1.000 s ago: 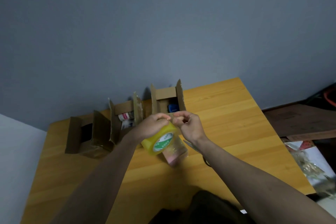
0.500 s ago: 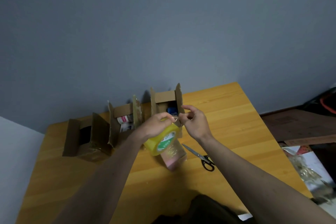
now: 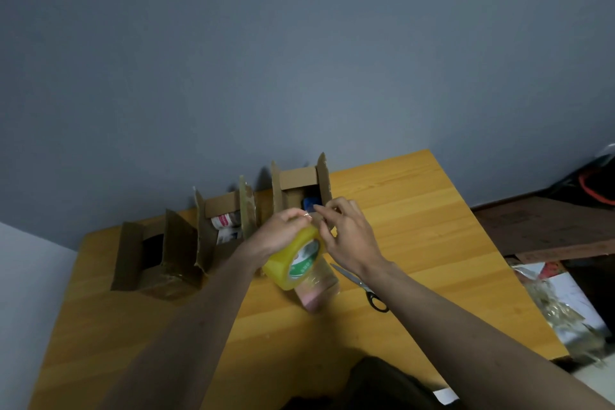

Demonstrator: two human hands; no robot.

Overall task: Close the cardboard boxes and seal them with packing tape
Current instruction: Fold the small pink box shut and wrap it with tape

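Three open cardboard boxes stand in a row at the far side of the wooden table: a left box, a middle box holding small containers, and a right box with a blue item inside. My left hand grips a yellow roll of packing tape in the air in front of the right box. My right hand is beside the roll, fingertips pinching at the tape's edge on top of it.
A clear plastic container with a pink base lies on the table under the roll. Black-handled scissors lie just right of it. Off the table's right edge are crumpled plastic and paper and a brown board.
The view has tilted a little. My right hand has shifted slightly up the roll and its fingers keep working at the tape end. The left hand still holds the roll.
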